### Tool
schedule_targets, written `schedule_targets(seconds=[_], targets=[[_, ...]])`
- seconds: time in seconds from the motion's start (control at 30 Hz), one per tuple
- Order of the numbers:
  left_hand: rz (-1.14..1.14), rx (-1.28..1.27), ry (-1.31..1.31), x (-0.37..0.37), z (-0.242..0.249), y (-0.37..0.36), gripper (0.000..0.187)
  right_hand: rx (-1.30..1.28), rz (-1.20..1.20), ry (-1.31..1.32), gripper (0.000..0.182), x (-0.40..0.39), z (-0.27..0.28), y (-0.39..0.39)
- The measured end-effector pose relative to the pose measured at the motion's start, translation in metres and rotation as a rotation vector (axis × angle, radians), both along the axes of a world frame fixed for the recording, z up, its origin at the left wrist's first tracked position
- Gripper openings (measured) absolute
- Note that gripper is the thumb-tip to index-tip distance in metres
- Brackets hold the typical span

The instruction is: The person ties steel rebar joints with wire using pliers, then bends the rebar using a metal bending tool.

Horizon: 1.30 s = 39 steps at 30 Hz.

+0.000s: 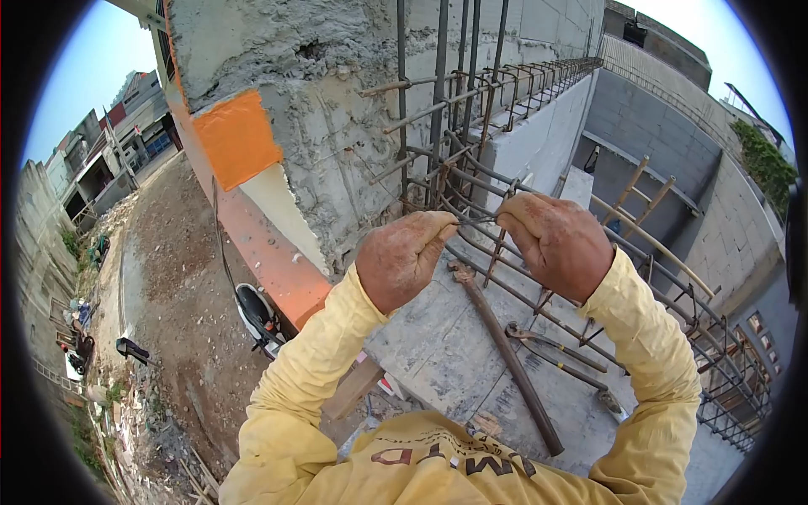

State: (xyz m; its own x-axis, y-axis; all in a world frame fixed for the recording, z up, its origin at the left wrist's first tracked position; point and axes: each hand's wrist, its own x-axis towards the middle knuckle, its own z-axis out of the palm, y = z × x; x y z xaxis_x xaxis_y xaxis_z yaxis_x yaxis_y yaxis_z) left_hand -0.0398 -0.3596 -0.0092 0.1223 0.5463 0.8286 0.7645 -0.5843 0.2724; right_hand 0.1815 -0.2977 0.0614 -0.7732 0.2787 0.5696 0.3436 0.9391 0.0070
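- Nearest, a person wears a yellow long-sleeved shirt (438, 475); its print appears upside down, with big letters resembling U, M, T and D, and a smaller curved line too unclear to read.
- The right hand (404, 257) has its fingers curled, thumb and forefinger pinched on what looks like a thin dark wire (477, 220).
- The left hand (560, 244), also curled, pinches at the wire's other side; the wire spans the small gap between the hands, by the bent steel bars (488, 177).
- Below the hands, a rusty metal bar (509, 362) and open pincers (560, 347) lie on a grey slab (429, 337).
- Beyond, upright rods (439, 84) stand beside a rough concrete wall (316, 109) with an orange patch (238, 139); a steel cage (539, 80) tops a pale block wall (539, 135).
- Farther off, lower left: a parked motorbike (257, 313) and a dirt strip (181, 261).
- Farthest: houses (101, 164) under blue sky.
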Motion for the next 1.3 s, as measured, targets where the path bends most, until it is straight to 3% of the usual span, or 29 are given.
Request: schedule_targets(seconds=[0.17,0.27,0.43,0.57,0.67,0.9,1.1,1.23,1.3], targets=[[-0.173,-0.085,0.057,0.002,-0.014,0.007,0.016,-0.286,0.046,-0.229,0.023,0.01,0.021,0.038],[-0.162,-0.095,-0.079,0.003,-0.016,0.023,0.016,-0.199,0.122,-0.19,0.021,0.007,0.021,0.052],[-0.152,-0.27,-0.388,0.01,-0.01,0.032,0.025,0.26,0.061,-0.151,0.022,-0.012,0.034,0.044],[-0.306,-0.449,-0.677,0.012,-0.012,0.037,0.028,0.551,0.045,-0.156,0.021,-0.019,0.028,0.059],[-0.491,-0.596,-0.956,0.018,0.0,0.032,0.028,0.552,0.011,-0.181,0.018,-0.02,0.024,0.071],[-0.772,-0.421,-1.405,0.055,-0.007,0.059,0.026,0.257,-0.124,0.047,0.025,-0.048,0.014,0.081],[-0.908,-0.627,-1.433,0.046,0.01,0.067,0.025,0.145,-0.145,0.045,0.025,-0.037,0.023,0.091],[-1.075,-0.515,-1.501,0.059,0.013,0.077,0.025,-0.342,-0.139,0.202,0.028,-0.046,0.032,0.087],[-1.047,-0.546,-1.492,0.058,0.019,0.077,0.027,-0.432,-0.119,0.215,0.028,-0.044,0.036,0.089]])
